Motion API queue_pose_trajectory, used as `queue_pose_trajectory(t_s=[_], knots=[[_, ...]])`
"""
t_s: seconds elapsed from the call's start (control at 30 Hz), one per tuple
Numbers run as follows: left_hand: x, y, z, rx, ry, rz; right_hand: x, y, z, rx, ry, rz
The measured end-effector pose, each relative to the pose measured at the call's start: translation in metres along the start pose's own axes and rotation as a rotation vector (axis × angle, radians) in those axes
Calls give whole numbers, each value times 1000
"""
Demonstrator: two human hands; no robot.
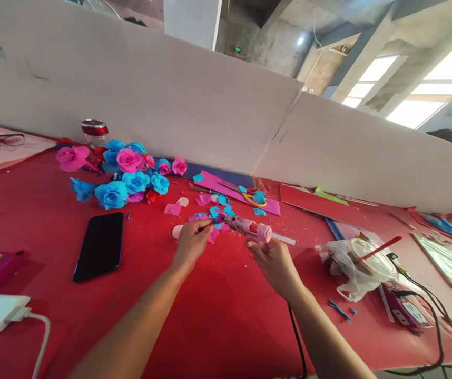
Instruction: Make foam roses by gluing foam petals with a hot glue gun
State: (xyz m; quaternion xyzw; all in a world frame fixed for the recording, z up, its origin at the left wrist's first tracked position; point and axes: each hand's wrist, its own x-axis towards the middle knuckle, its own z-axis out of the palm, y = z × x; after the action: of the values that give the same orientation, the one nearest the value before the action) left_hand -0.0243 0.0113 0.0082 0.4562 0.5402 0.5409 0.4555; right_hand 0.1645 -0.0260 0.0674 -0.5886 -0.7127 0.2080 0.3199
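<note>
My right hand (279, 263) is wrapped round a pink hot glue gun (245, 226). A clear glue stick (284, 239) sticks out of its back, and its nozzle points left. Just beyond the nozzle, the fingers of my left hand (192, 243) are pinched together on something small and dark purplish, too small to name. Pink and blue paper petals (173, 209) lie scattered around and behind my fingertips. Further back, yellow-handled scissors (255, 200) rest on a pink paper strip (271, 208).
Blue, pink and red paper flowers (111, 195) are heaped at back left, near a red-lidded jar (95, 130). A phone (98, 246) and white charger (0, 313) lie left. On the right are a bagged cup (373, 258), a power strip (405, 308) and cables.
</note>
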Motion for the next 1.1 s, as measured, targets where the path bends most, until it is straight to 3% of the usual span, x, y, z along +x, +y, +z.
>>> queue_pose_trajectory(t_s=[0.17, 0.33, 0.53, 0.63, 0.73, 0.8, 0.9, 1.0, 1.1], knots=[[-1, 1, 0, -3, 12, 13, 7, 1, 3, 36, -31, 5], [1, -1, 0, -113, 47, -79, 2, -1, -3, 162, -50, -17], [-1, 10, -2, -494, -18, -177, 4, 10, -19, 538, 150, 5], [-3, 12, -2, -652, -61, -161, 16, 22, -12, 760, 224, 54], [-4, 12, -2, -739, -57, -144, 29, 39, 4, 795, 245, 145], [-4, 12, -2, -778, -95, -135, 34, 50, 14, 606, 203, 191], [-5, 13, -2, -802, -180, -88, 31, 65, 19, -16, 60, 177], [-5, 13, -3, -792, -168, -66, 18, 73, 10, -590, -95, 119], [-4, 14, -4, -840, -149, -74, 7, 65, -5, -780, -168, 84]])
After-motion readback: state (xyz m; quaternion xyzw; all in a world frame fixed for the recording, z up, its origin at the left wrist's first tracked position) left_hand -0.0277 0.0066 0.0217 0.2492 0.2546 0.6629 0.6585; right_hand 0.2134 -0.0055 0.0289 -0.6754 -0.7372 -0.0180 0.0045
